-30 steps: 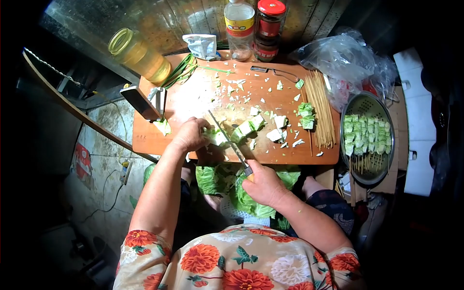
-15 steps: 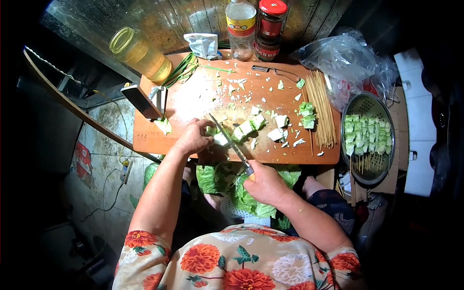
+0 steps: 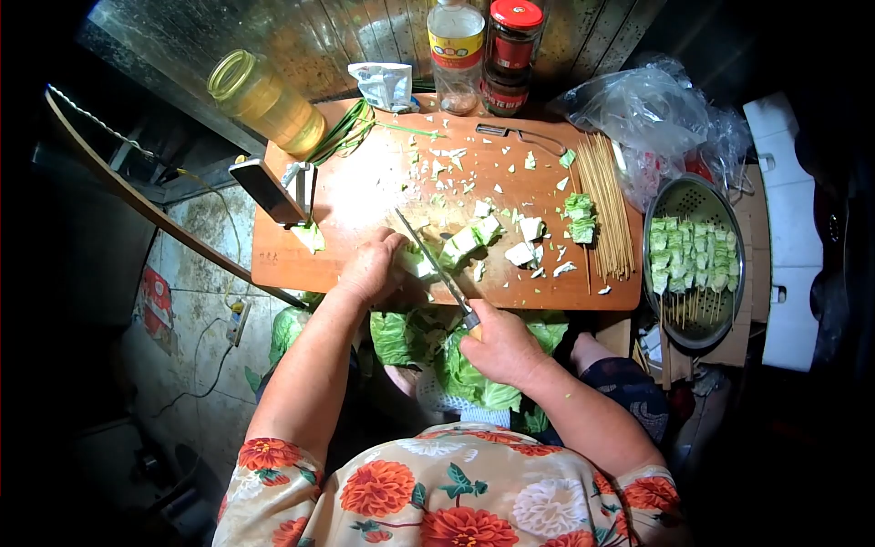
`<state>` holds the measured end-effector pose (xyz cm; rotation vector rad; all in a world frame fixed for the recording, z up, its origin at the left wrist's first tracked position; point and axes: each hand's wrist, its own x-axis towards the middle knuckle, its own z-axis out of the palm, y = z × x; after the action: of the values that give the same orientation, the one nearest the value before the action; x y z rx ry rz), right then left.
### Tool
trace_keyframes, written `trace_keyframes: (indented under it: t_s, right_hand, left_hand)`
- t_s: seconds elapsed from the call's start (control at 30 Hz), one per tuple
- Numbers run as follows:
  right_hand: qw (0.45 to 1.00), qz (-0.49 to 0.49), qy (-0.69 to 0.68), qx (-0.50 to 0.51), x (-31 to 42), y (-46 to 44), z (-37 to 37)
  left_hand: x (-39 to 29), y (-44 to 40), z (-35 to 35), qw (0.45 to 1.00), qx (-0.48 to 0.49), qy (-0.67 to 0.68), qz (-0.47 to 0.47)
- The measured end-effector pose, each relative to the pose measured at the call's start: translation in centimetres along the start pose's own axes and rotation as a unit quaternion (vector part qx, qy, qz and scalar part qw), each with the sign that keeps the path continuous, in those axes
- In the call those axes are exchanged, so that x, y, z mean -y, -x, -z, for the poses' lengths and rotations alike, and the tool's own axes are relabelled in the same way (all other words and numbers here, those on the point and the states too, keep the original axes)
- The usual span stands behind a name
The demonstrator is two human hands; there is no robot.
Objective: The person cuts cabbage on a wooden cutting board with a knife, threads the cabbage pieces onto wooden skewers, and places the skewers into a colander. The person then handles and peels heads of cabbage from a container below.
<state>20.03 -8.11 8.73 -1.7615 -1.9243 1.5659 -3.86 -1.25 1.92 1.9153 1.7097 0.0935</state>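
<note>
My right hand [image 3: 503, 345] is closed round the handle of a knife [image 3: 436, 266], whose long blade slants up and left over the wooden cutting board [image 3: 342, 210]. My left hand [image 3: 372, 266] presses down with curled fingers on a cabbage piece [image 3: 416, 264] just left of the blade. Its fingertips are partly hidden. To the right of the knife lie stacked cabbage chunks [image 3: 471, 239] and loose whitish pieces [image 3: 523, 253]. One skewer of cabbage [image 3: 580, 217] rests beside a bundle of bare wooden skewers [image 3: 603, 205].
A metal colander [image 3: 694, 324] at the right holds several cabbage skewers. Along the back stand a yellow-filled jar [image 3: 273, 114], a clear bottle [image 3: 455, 64] and red-lidded jars [image 3: 512, 55]. A propped phone [image 3: 267, 193] stands at left. Cabbage leaves [image 3: 474, 365] lie below the board.
My left hand has shifted slightly, its fingers now lower and more tucked over the cabbage. The knife and right hand stay nearly in place.
</note>
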Motion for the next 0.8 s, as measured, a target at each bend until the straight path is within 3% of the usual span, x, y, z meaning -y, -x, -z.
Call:
trace_keyframes:
  t_s: [0.2,0.3,0.37,0.5,0.6,0.67,0.8]
  right_hand:
    - [1.000,0.000,-0.008,0.005,0.0,-0.1,0.0]
    - [1.000,0.003,0.006,0.003,0.1,-0.1,-0.1]
    - [1.000,0.005,0.001,-0.004,0.4,0.0,0.2]
    - [1.000,0.014,-0.007,-0.020,0.2,0.1,0.1]
    - [1.000,0.004,-0.004,-0.010,0.5,0.1,0.4]
    - [1.000,0.010,-0.004,-0.013,0.2,0.1,0.2]
    - [1.000,0.011,-0.002,-0.013,0.2,0.1,0.3]
  left_hand:
    - [0.9,-0.1,0.8,0.998,0.007,0.053,-0.041]
    - [-0.5,0.5,0.8,0.999,-0.035,0.002,-0.036]
    - [-0.8,0.7,0.5,0.992,-0.073,-0.058,-0.089]
    - [-0.2,0.4,-0.4,0.994,-0.042,-0.068,-0.073]
    - [-0.2,0.4,0.2,0.995,-0.050,-0.052,-0.065]
    - [0.3,0.3,0.9,0.997,-0.029,0.053,-0.057]
    - [1.5,0.1,1.4,0.990,-0.035,0.122,-0.064]
